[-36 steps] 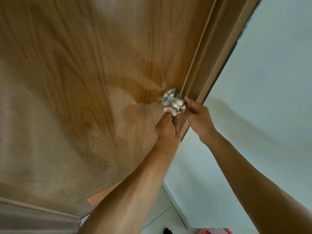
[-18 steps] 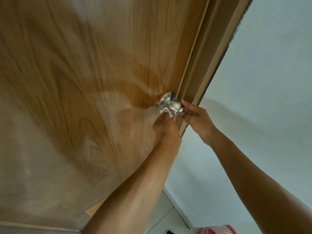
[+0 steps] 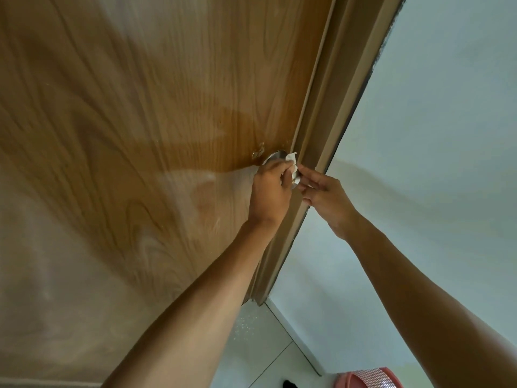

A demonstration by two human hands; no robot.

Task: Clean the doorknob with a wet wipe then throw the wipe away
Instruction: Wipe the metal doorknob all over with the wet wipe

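Note:
A silver doorknob (image 3: 295, 182) sits on the wooden door (image 3: 140, 121) near its right edge, mostly covered by my hands; part of its round plate (image 3: 272, 157) shows above. My left hand (image 3: 270, 191) wraps over the knob and presses a white wet wipe (image 3: 291, 161) against it, with a corner of the wipe sticking out at the top. My right hand (image 3: 324, 197) is just right of the knob, its fingertips touching the knob's end; whether they also pinch the wipe is hidden.
The brown door frame (image 3: 330, 121) runs right of the knob, with a pale wall (image 3: 419, 163) beyond. White floor tiles (image 3: 265, 345) lie below. A pink basket (image 3: 369, 378) stands at the bottom right, and a small dark object (image 3: 289, 383) sits beside it.
My left hand has moved from under the knob up over it, carrying the wipe to the top. My right hand's fingers have loosened from the knob's side.

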